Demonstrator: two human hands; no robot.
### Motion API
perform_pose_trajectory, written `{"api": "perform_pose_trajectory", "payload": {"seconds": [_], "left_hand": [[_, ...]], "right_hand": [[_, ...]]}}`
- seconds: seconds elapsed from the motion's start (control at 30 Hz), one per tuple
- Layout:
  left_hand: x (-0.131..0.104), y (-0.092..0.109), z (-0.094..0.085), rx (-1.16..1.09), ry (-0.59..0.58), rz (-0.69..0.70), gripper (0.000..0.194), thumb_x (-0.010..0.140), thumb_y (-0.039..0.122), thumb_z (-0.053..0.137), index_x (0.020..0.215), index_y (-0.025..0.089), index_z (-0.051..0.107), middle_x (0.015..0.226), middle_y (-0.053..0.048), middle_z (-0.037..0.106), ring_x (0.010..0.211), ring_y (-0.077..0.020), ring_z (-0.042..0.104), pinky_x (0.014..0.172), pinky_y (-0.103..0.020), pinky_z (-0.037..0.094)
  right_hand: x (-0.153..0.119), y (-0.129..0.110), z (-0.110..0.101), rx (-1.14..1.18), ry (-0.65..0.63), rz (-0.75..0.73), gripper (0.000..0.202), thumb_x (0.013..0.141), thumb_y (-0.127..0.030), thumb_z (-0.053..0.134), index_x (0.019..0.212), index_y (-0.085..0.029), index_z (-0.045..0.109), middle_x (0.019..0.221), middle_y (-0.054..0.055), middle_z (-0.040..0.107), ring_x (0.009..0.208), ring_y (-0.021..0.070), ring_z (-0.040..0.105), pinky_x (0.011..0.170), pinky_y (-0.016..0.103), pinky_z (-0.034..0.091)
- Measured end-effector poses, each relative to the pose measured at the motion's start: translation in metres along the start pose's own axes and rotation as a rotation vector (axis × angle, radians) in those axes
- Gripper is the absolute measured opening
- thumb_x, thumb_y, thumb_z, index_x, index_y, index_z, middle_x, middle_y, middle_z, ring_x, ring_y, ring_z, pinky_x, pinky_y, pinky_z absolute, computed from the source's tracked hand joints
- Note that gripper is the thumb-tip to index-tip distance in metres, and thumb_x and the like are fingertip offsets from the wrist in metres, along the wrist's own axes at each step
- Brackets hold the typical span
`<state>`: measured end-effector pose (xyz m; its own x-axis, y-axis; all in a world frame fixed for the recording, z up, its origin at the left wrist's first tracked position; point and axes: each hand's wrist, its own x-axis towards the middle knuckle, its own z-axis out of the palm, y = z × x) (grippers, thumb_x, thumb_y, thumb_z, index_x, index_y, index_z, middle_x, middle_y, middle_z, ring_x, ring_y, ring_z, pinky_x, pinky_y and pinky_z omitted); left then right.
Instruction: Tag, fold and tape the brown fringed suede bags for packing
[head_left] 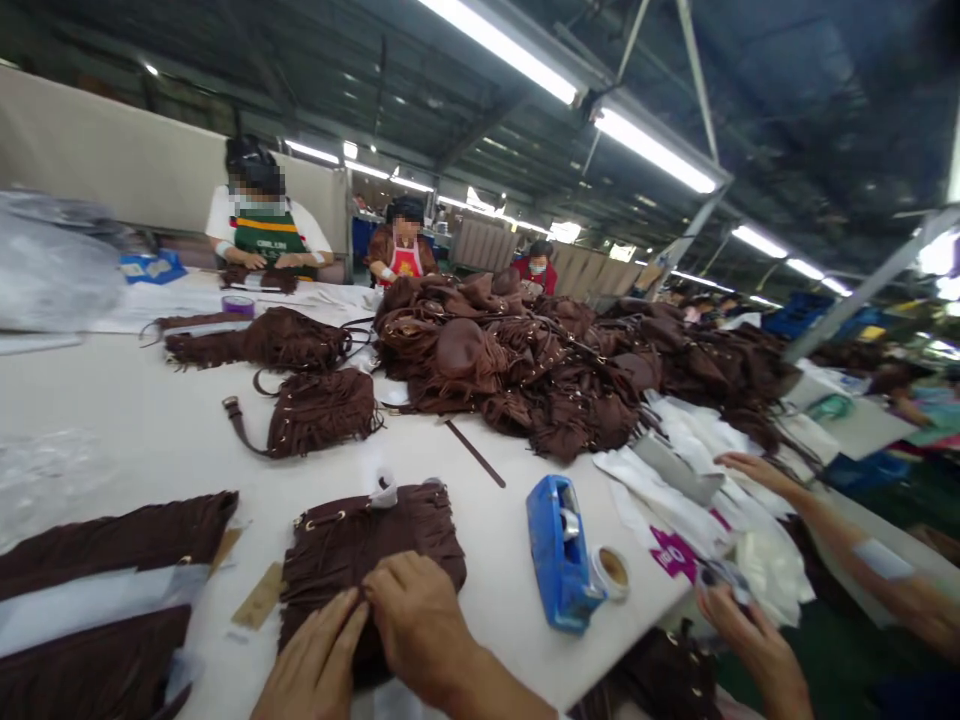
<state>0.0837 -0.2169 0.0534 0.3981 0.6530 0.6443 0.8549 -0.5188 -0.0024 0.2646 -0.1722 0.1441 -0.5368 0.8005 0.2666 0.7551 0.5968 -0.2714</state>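
Note:
A dark brown fringed bag (375, 540) lies on the white table in front of me, with small metal rings along its upper edge and a white wrapped piece at its top. Flat over the bag's lower left part rests my left hand (319, 655), fingers stretched out. My right hand (420, 620) is beside it, its fingers bent and closed against the bag's front; what lies under the fingertips is hidden. A tan card tag (259, 597) is on the table just left of the bag.
A blue tape dispenser (559, 555) and a tape roll (609, 572) stand to the right. More brown bags (97, 600) lie at the left, and a large heap of bags (510, 350) sits behind. A co-worker's hands (739, 620) handle white material at the right; other people work across the table.

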Motion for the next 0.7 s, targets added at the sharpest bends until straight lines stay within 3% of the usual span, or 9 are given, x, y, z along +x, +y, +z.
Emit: {"api": "perform_pose_trajectory", "payload": {"seconds": [0.1, 0.13, 0.23, 0.33, 0.4, 0.5, 0.6, 0.7], "left_hand": [[0.07, 0.028, -0.006, -0.17, -0.002, -0.029, 0.054, 0.085, 0.006, 0.035, 0.136, 0.019, 0.05, 0.126, -0.007, 0.067, 0.118, -0.0166, 0.062, 0.101, -0.029, 0.049], [0.096, 0.037, -0.004, -0.198, -0.073, -0.066, 0.05, 0.087, 0.006, 0.034, 0.133, 0.016, 0.051, 0.127, -0.008, 0.066, 0.119, -0.0164, 0.061, 0.103, -0.028, 0.048], [0.165, 0.056, 0.019, -0.137, -0.363, -0.154, 0.051, 0.086, 0.0, 0.036, 0.134, 0.011, 0.05, 0.134, -0.011, 0.06, 0.126, -0.0172, 0.055, 0.106, -0.028, 0.045], [0.209, 0.061, 0.061, -0.029, -0.493, -0.189, 0.038, 0.09, 0.003, 0.04, 0.125, 0.004, 0.055, 0.118, -0.017, 0.066, 0.114, -0.0229, 0.061, 0.098, -0.036, 0.049], [0.221, 0.059, 0.086, 0.055, -0.568, -0.244, 0.025, 0.096, 0.017, 0.048, 0.116, 0.007, 0.06, 0.106, -0.012, 0.068, 0.1, -0.0217, 0.065, 0.089, -0.039, 0.053], [0.226, 0.052, 0.11, 0.158, -0.643, -0.32, 0.026, 0.094, 0.037, 0.057, 0.107, 0.014, 0.062, 0.105, -0.006, 0.066, 0.093, -0.0184, 0.064, 0.083, -0.039, 0.054], [0.228, 0.048, 0.119, 0.217, -0.677, -0.366, 0.028, 0.095, 0.039, 0.055, 0.106, 0.014, 0.061, 0.106, -0.008, 0.064, 0.098, -0.0217, 0.062, 0.083, -0.04, 0.052], [0.232, 0.047, 0.123, 0.228, -0.688, -0.369, 0.033, 0.095, 0.039, 0.049, 0.109, 0.01, 0.059, 0.104, -0.013, 0.062, 0.102, -0.0289, 0.06, 0.083, -0.041, 0.049]], "right_hand": [[-0.066, 0.034, -0.013, 0.007, 0.063, 0.143, 0.056, 0.086, -0.012, 0.047, 0.142, -0.02, 0.041, 0.146, 0.012, 0.046, 0.133, 0.027, 0.043, 0.11, 0.045, 0.039], [-0.079, 0.044, -0.011, -0.005, 0.075, 0.197, 0.065, 0.084, -0.011, 0.048, 0.147, -0.018, 0.033, 0.153, 0.013, 0.037, 0.138, 0.0284, 0.037, 0.112, 0.047, 0.037], [-0.088, 0.067, 0.007, -0.005, 0.113, 0.347, 0.074, 0.082, -0.013, 0.05, 0.152, -0.013, 0.023, 0.155, 0.018, 0.033, 0.14, 0.0306, 0.035, 0.11, 0.049, 0.041], [-0.074, 0.077, 0.035, 0.045, 0.168, 0.481, 0.073, 0.075, -0.012, 0.055, 0.145, -0.011, 0.032, 0.139, 0.019, 0.051, 0.126, 0.0302, 0.049, 0.104, 0.047, 0.047], [-0.066, 0.081, 0.05, 0.026, 0.185, 0.529, 0.066, 0.071, -0.008, 0.057, 0.135, -0.011, 0.042, 0.121, 0.016, 0.06, 0.112, 0.0285, 0.057, 0.096, 0.043, 0.051], [-0.065, 0.085, 0.063, -0.101, 0.163, 0.487, 0.046, 0.075, -0.002, 0.056, 0.12, -0.014, 0.052, 0.096, 0.01, 0.064, 0.086, 0.0244, 0.061, 0.077, 0.037, 0.054], [-0.07, 0.09, 0.067, -0.154, 0.147, 0.435, 0.035, 0.083, 0.0, 0.052, 0.114, -0.016, 0.054, 0.085, 0.006, 0.062, 0.07, 0.0217, 0.057, 0.062, 0.034, 0.049], [-0.073, 0.095, 0.067, -0.155, 0.17, 0.416, 0.038, 0.086, -0.001, 0.054, 0.12, -0.017, 0.051, 0.085, 0.005, 0.061, 0.066, 0.0216, 0.055, 0.058, 0.034, 0.044]]}}
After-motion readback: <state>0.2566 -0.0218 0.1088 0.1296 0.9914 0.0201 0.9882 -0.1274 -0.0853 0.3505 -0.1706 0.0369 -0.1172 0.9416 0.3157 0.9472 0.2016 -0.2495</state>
